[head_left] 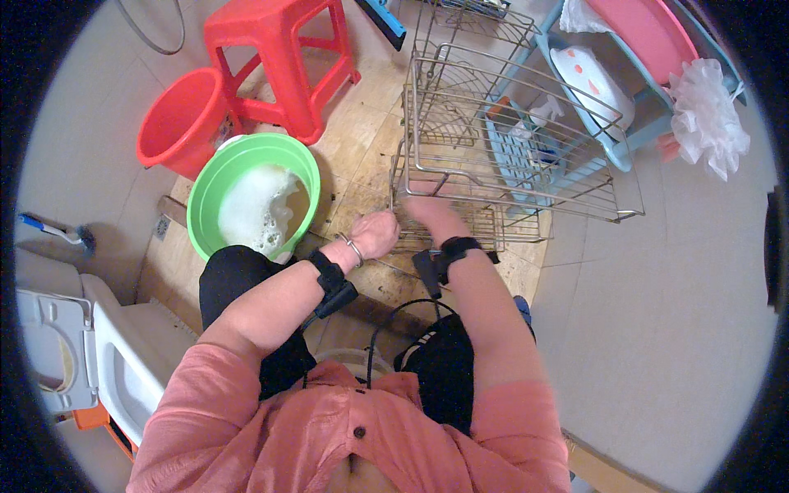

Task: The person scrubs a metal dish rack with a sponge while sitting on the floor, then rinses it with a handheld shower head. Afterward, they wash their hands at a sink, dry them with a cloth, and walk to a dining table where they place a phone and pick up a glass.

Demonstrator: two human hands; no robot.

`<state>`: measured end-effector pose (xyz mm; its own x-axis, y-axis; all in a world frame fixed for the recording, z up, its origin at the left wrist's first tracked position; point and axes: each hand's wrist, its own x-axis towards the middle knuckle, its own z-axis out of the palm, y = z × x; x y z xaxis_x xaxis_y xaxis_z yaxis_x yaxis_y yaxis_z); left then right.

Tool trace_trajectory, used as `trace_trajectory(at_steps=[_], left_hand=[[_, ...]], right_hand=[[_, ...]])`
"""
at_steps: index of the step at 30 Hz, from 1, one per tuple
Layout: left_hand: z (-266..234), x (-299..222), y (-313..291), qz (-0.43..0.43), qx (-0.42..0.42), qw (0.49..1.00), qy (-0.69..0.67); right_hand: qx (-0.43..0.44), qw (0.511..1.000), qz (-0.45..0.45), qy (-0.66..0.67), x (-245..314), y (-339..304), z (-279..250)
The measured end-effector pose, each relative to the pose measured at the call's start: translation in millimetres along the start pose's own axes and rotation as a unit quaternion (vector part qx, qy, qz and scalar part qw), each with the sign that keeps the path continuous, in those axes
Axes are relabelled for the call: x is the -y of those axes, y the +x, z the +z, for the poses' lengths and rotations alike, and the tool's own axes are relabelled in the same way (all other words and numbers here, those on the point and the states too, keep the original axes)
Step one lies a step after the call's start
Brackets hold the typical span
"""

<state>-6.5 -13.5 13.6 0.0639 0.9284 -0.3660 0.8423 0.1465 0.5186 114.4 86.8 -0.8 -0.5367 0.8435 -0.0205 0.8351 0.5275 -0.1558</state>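
A wire rack with several tiers of metal rods stands on the tiled floor in front of me, its lower tier nearest me. My left hand, a metal bangle at its wrist, is closed on the rack's near left edge. Just to the right, my right hand reaches in among the lower rods; it is smeared by motion and its fingers are partly hidden behind the wires. Left of my hands, a green basin holds cloudy water with white suds.
Behind the basin are a red bucket and a red plastic stool. A light blue shelf with a pink basin and a white mesh puff stands at right. A toilet is at lower left; a brush lies by the wall.
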Motion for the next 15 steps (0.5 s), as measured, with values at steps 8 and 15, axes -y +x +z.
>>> trace_trajectory(at_steps=[8, 15], left_hand=[[2.6, 4.9, 1.7, 0.028, 0.033, 0.998, 0.034], [1.7, 3.3, 1.8, 0.02, 0.006, 1.0, 0.013]], right_hand=[[-0.056, 0.994, 0.065, -0.064, -51.2, -10.0, -18.0], [0.001, 0.998, 0.045, -0.046, -19.9, -11.8, -19.5]])
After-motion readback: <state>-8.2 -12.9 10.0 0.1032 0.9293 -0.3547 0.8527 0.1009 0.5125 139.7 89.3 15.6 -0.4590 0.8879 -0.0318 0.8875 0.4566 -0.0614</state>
